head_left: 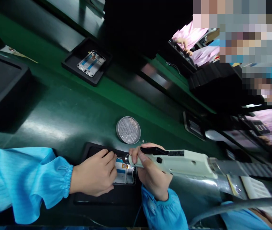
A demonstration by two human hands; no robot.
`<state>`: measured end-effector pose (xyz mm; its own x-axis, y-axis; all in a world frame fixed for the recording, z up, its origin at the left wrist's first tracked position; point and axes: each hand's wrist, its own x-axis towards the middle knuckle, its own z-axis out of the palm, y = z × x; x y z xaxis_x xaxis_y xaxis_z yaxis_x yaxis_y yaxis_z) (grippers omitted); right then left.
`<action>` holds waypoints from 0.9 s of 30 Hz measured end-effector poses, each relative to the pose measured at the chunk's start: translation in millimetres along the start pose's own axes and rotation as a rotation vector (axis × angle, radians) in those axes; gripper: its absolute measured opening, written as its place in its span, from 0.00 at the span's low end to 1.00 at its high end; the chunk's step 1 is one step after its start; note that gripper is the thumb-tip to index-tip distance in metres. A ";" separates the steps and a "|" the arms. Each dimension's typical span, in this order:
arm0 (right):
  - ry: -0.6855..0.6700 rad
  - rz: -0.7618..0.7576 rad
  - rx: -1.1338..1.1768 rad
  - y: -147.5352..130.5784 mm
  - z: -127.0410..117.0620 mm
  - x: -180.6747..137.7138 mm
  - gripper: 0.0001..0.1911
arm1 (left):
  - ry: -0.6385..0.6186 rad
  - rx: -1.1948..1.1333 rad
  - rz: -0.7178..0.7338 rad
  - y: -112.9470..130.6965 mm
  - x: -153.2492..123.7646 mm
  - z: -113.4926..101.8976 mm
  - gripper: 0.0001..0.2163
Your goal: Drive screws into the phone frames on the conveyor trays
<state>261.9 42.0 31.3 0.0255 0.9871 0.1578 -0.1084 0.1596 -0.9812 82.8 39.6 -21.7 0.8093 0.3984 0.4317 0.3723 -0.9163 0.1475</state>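
Blue sleeves [23, 182] fill the near edge, and both hands meet over a black tray [97, 199] at 6 o'clock on the green belt [61, 105]. Sitting in that tray is the phone [125, 172], open-backed, white and blue parts showing. It looks light, thin and stiff, but fragile inside, so I'd say press or take it by the rim, never the exposed middle. Left hand [97, 174] comes in from 9 o'clock, fingers bent and bunched together, tips bearing on the phone's top edge, steadying rather than gripping; the thumb is tucked under, so whether it pinches anything I cannot tell. Right hand [150, 175] is wrapped tight around the driver [179, 161], a pale, bulky power tool lying out toward 3 o'clock, nose right at the phone's upper corner. That tool looks hefty and rigid, with the grip well forward near the nose. Just beyond, at 12 o'clock, sits a round mesh dish [128, 130] with small specks beside it. Far off at 11 o'clock a second tray [73, 60] carries another phone [91, 63]. Other people's pink sleeves [190, 33] show at 2 o'clock.
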 end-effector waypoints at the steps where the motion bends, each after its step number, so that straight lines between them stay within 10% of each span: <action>1: 0.000 0.001 0.000 0.1 0.2 -0.2 0.11 | 0.002 -0.001 -0.001 0.2 -0.1 -0.1 0.21; 27: 0.009 -0.005 0.031 -5.3 4.3 1.6 0.13 | -0.031 -0.031 -0.007 -1.2 1.6 0.3 0.20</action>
<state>258.2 42.9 37.2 0.0351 0.9862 0.1619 -0.1385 0.1653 -0.9765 83.8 41.3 -21.4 0.8207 0.4057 0.4025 0.3646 -0.9140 0.1779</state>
